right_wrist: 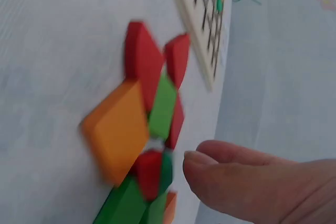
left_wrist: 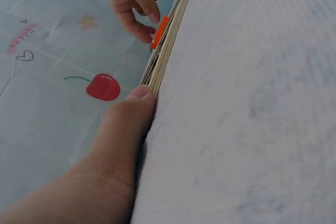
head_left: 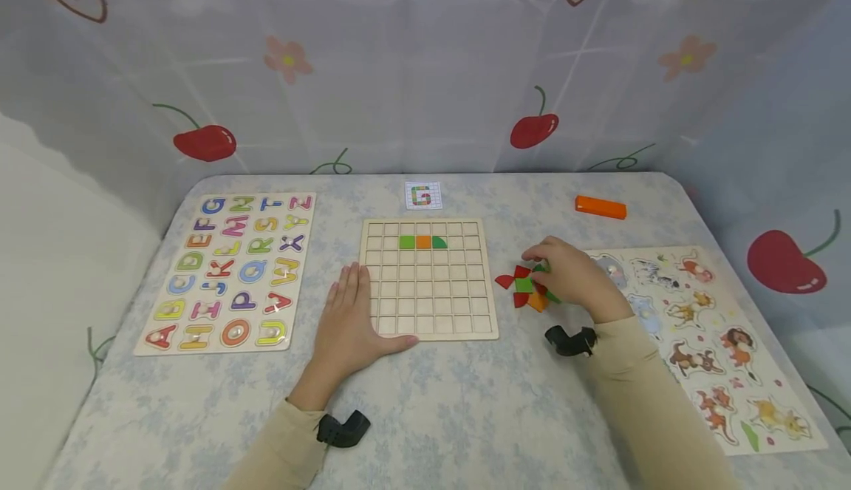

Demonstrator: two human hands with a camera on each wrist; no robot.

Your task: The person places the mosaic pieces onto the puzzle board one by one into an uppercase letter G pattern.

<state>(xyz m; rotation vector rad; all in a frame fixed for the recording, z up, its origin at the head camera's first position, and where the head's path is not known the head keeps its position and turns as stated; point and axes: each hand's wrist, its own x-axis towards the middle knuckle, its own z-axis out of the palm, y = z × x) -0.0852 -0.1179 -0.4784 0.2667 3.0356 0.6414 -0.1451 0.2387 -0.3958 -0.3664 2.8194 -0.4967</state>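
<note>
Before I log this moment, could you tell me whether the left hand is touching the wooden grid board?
Touching. The head view shows the left hand lying flat on the grid board's lower left corner; the left wrist view shows its thumb against the edge.

Red, green and orange wooden tiles [head_left: 525,289] lie flat in a loose cluster, just under and beside the right fingertips [head_left: 535,255].

A counter [head_left: 465,416] with rounded corners wears a pale cloth with a faint blue floral print. Around it on three sides hangs a thin white curtain [head_left: 425,69] printed with red cherries, pink flowers and outlined brown hearts. The light is soft and even, and the curtain's folds show a faint grid.
</note>
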